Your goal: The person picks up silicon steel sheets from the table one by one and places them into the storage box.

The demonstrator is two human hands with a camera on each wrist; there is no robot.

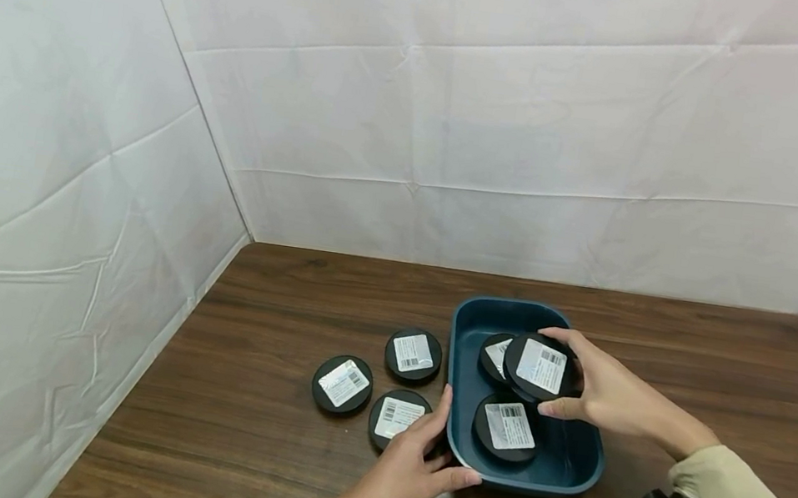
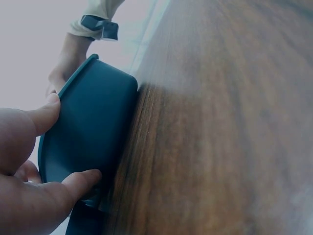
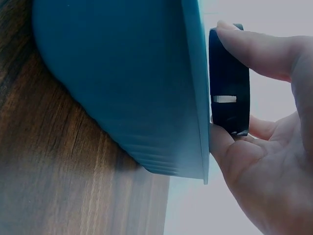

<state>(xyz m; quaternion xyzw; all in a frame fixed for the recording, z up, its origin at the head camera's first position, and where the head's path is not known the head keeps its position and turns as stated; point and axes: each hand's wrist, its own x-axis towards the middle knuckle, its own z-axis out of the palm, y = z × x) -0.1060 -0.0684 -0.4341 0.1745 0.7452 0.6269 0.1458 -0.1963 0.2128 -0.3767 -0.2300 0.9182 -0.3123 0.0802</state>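
Note:
My right hand [image 1: 596, 388] holds a thick round black disc [image 1: 541, 365] with a white barcode label facing up, thumb and fingers on opposite sides of its edge. The right wrist view shows this disc [image 3: 230, 81] side-on, just above the rim of the blue tray [image 3: 127, 83]. Beneath it in the tray [image 1: 569, 473] lie two similar discs, one partly covered [image 1: 495, 353] and one nearer me [image 1: 507, 427]. At the near left corner of the tray my left hand [image 1: 407, 473] rests, its thumb on the near rim and fingers along the left wall [image 2: 88, 132].
Left of the tray, three more labelled black discs lie on the wooden table: one at the back [image 1: 413, 355], one farthest left [image 1: 342, 385], and one [image 1: 398, 417] partly behind my left hand. White sheeting [image 1: 416, 117] hangs behind the table and along its left side.

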